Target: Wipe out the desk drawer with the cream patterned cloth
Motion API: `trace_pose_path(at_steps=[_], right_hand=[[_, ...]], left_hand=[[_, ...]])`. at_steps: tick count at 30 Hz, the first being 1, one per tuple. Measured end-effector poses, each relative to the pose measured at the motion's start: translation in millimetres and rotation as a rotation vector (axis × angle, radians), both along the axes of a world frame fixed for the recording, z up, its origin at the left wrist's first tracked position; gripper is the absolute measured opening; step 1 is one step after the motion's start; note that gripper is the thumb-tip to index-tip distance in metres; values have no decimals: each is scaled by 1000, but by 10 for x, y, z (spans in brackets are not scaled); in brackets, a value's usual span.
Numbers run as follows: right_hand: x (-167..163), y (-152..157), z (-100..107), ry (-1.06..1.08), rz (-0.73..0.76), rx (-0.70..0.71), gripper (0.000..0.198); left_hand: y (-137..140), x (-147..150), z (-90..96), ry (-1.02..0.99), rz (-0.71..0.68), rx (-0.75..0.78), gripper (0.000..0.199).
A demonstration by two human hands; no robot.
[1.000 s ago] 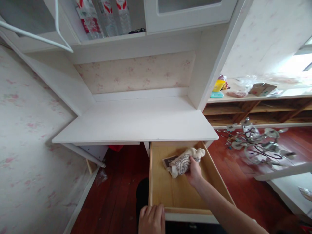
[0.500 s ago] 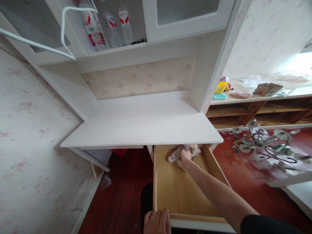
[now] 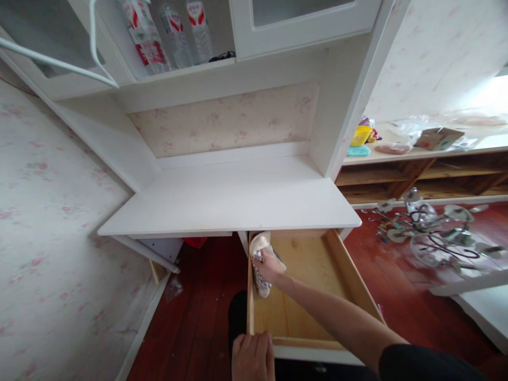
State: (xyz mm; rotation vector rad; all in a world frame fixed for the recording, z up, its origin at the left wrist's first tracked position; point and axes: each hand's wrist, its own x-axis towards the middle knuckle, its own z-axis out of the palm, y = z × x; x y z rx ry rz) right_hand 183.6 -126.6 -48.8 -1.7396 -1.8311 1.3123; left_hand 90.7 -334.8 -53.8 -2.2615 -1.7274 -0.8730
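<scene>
**Cloth pressed into drawer's left corner**

While the left hand (image 3: 253, 355) grips the drawer (image 3: 349, 275) front at the frame's bottom edge, the right hand (image 3: 269, 264) presses a patterned cloth (image 3: 261, 280) against the left wall, its fingers apparently closed over it, below the tabletop (image 3: 234, 198).

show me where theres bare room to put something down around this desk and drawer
The white desk top shows bare from back ledge to front edge. In the open drawer, the floor right of the cloth is bare up to the right wall. Crowded: the drawer's left wall, where the right hand presses the cloth, and the front left corner under the left hand.
</scene>
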Motion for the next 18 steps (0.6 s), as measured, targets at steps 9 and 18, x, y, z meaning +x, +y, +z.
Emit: trace_pose_path(at_steps=[9, 18], right_hand=[[465, -718, 251, -106, 531, 125, 34], [504, -711, 547, -192, 1103, 181, 44]], left_hand=[[-88, -28, 12, -291, 26, 118, 21], [-85, 20, 123, -527, 189, 77, 21]])
